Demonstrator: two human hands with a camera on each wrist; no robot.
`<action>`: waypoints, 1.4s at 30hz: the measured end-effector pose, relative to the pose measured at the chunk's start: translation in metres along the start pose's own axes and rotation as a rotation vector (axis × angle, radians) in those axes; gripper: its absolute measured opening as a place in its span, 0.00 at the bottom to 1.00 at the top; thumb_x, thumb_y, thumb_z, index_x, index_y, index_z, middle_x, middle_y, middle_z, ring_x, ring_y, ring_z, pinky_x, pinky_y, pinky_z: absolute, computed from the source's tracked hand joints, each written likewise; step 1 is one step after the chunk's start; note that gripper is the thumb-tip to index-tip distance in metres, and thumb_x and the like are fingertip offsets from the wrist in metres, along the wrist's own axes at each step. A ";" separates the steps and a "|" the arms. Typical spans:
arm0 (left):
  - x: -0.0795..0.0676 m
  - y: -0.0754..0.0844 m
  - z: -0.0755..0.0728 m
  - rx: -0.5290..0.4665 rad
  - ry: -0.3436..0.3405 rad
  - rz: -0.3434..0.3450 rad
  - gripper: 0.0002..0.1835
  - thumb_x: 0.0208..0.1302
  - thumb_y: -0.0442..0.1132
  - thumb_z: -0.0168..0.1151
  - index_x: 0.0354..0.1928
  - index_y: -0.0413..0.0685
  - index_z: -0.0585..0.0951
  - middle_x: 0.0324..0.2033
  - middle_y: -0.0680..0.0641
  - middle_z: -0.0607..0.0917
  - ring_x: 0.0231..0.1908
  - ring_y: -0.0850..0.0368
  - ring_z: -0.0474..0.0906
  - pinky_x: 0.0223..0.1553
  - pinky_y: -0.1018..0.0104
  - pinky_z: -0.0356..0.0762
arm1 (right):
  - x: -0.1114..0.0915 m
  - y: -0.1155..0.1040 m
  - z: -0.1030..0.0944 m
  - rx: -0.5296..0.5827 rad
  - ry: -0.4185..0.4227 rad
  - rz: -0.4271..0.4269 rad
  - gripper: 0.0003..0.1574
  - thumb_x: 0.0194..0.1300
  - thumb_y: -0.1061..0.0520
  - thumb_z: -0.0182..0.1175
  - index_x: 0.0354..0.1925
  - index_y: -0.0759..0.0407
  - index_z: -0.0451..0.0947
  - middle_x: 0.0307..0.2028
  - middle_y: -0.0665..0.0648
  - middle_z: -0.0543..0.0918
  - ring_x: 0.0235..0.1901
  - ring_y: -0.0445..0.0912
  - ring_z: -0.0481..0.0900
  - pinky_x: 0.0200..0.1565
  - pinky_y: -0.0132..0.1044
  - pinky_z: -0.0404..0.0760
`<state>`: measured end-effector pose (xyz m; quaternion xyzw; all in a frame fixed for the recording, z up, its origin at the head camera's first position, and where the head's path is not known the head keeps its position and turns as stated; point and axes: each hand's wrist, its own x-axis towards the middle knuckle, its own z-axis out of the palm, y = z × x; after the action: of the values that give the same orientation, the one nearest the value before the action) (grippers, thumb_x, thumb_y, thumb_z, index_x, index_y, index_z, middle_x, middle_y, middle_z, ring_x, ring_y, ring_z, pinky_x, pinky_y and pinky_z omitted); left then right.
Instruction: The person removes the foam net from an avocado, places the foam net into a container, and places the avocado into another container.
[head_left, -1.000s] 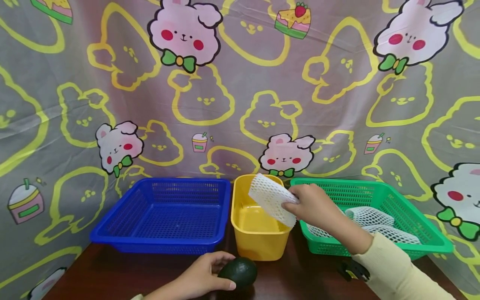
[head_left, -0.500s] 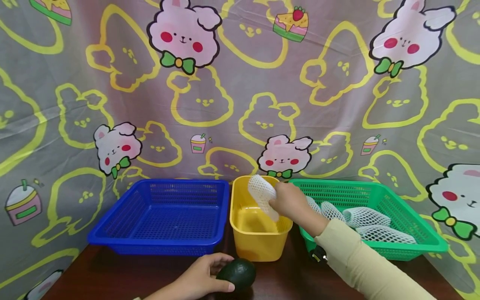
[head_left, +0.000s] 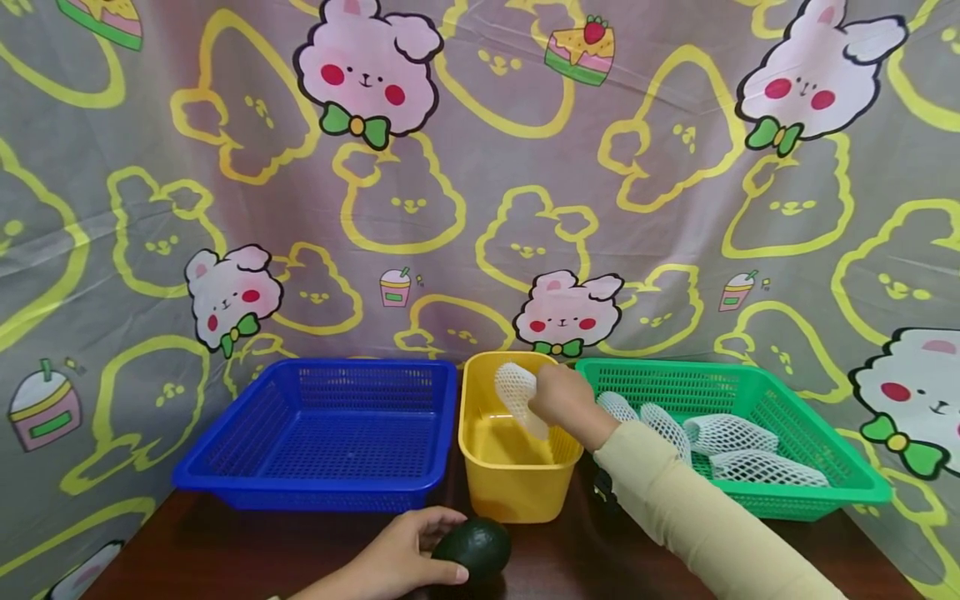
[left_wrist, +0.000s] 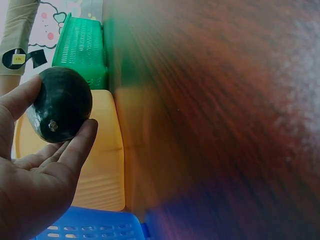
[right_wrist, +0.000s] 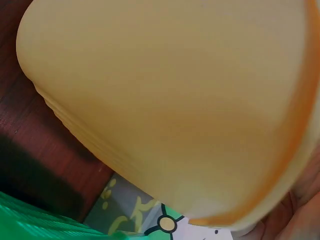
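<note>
In the head view, my left hand (head_left: 401, 552) holds a dark green avocado (head_left: 474, 547) low over the table's front, thumb on one side and fingers on the other. The left wrist view shows the avocado (left_wrist: 62, 102) with its stem end facing the camera. Over the yellow bin (head_left: 519, 497), my right hand (head_left: 567, 400) grips a white foam net sleeve (head_left: 517, 398), which hangs down inside the rim. The bin's wall (right_wrist: 165, 100) fills most of the right wrist view and hides the sleeve there; only part of the right hand (right_wrist: 297, 215) shows at the corner.
A blue basket (head_left: 318, 496) stands left of the bin. On the right, a green basket (head_left: 802, 507) holds several items in white foam nets (head_left: 733, 435). Behind everything hangs a patterned curtain (head_left: 450, 208). Dark wooden table (head_left: 225, 554) runs along the front.
My right hand has moved left and a little down with the foam net sleeve, from beside the green basket to within the bin's rim. The left hand and avocado have stayed put.
</note>
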<state>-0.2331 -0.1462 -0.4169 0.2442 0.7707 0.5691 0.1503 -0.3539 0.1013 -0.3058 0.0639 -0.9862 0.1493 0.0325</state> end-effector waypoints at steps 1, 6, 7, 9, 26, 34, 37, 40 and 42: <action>0.000 0.000 0.000 -0.003 -0.002 -0.001 0.27 0.51 0.36 0.74 0.54 0.35 0.77 0.41 0.47 0.83 0.42 0.57 0.81 0.43 0.64 0.80 | 0.001 0.000 0.001 -0.003 -0.005 0.003 0.10 0.55 0.62 0.62 0.20 0.60 0.74 0.16 0.55 0.74 0.16 0.49 0.72 0.17 0.34 0.71; -0.001 0.001 -0.001 -0.009 -0.005 0.001 0.27 0.51 0.36 0.73 0.54 0.34 0.77 0.42 0.47 0.83 0.42 0.57 0.81 0.43 0.64 0.80 | 0.006 -0.002 0.005 -0.017 -0.006 -0.002 0.09 0.56 0.64 0.61 0.21 0.60 0.74 0.17 0.55 0.71 0.17 0.49 0.71 0.17 0.33 0.69; -0.001 0.001 -0.001 -0.008 -0.005 0.003 0.27 0.51 0.36 0.73 0.54 0.34 0.77 0.42 0.47 0.83 0.42 0.56 0.81 0.43 0.64 0.80 | 0.007 -0.001 0.007 -0.022 0.001 -0.005 0.08 0.56 0.64 0.61 0.22 0.60 0.74 0.18 0.55 0.72 0.18 0.49 0.71 0.18 0.34 0.69; -0.001 0.002 -0.002 -0.008 -0.004 0.003 0.27 0.51 0.36 0.73 0.54 0.35 0.77 0.42 0.47 0.83 0.42 0.56 0.81 0.43 0.64 0.80 | 0.010 -0.001 0.011 -0.043 0.018 -0.016 0.07 0.56 0.64 0.62 0.24 0.60 0.74 0.20 0.56 0.73 0.20 0.50 0.72 0.20 0.37 0.72; -0.001 -0.003 -0.004 -0.007 0.012 0.035 0.28 0.52 0.36 0.73 0.54 0.34 0.77 0.41 0.47 0.83 0.41 0.57 0.81 0.43 0.67 0.80 | 0.020 -0.001 0.026 -0.085 0.002 0.008 0.03 0.62 0.63 0.62 0.34 0.62 0.76 0.30 0.57 0.76 0.28 0.50 0.74 0.33 0.43 0.80; -0.001 -0.004 -0.003 -0.015 0.013 0.013 0.28 0.52 0.36 0.73 0.54 0.34 0.77 0.41 0.47 0.83 0.42 0.57 0.81 0.43 0.66 0.80 | 0.024 -0.003 0.036 -0.098 -0.040 0.037 0.02 0.66 0.64 0.58 0.35 0.63 0.77 0.29 0.57 0.76 0.28 0.50 0.75 0.30 0.43 0.80; -0.001 -0.004 -0.003 -0.014 0.015 0.012 0.28 0.52 0.36 0.73 0.54 0.34 0.77 0.41 0.47 0.83 0.42 0.56 0.81 0.43 0.66 0.80 | 0.023 -0.003 0.039 -0.111 -0.062 0.035 0.03 0.67 0.64 0.57 0.34 0.62 0.76 0.29 0.58 0.75 0.28 0.50 0.75 0.30 0.42 0.80; 0.000 -0.004 -0.003 -0.008 0.017 0.009 0.28 0.52 0.36 0.73 0.55 0.34 0.76 0.42 0.47 0.83 0.42 0.56 0.81 0.43 0.66 0.80 | 0.021 -0.004 0.041 -0.141 -0.082 0.016 0.03 0.67 0.65 0.57 0.33 0.62 0.76 0.28 0.57 0.75 0.27 0.49 0.74 0.31 0.40 0.79; 0.000 -0.004 -0.003 -0.004 0.019 0.008 0.28 0.52 0.36 0.73 0.55 0.34 0.76 0.42 0.47 0.83 0.42 0.57 0.81 0.43 0.66 0.80 | 0.020 -0.005 0.041 -0.173 -0.089 0.000 0.04 0.66 0.66 0.57 0.32 0.62 0.75 0.27 0.57 0.75 0.26 0.49 0.74 0.30 0.39 0.78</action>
<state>-0.2355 -0.1501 -0.4200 0.2414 0.7698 0.5736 0.1415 -0.3754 0.0823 -0.3421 0.0675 -0.9959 0.0607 -0.0061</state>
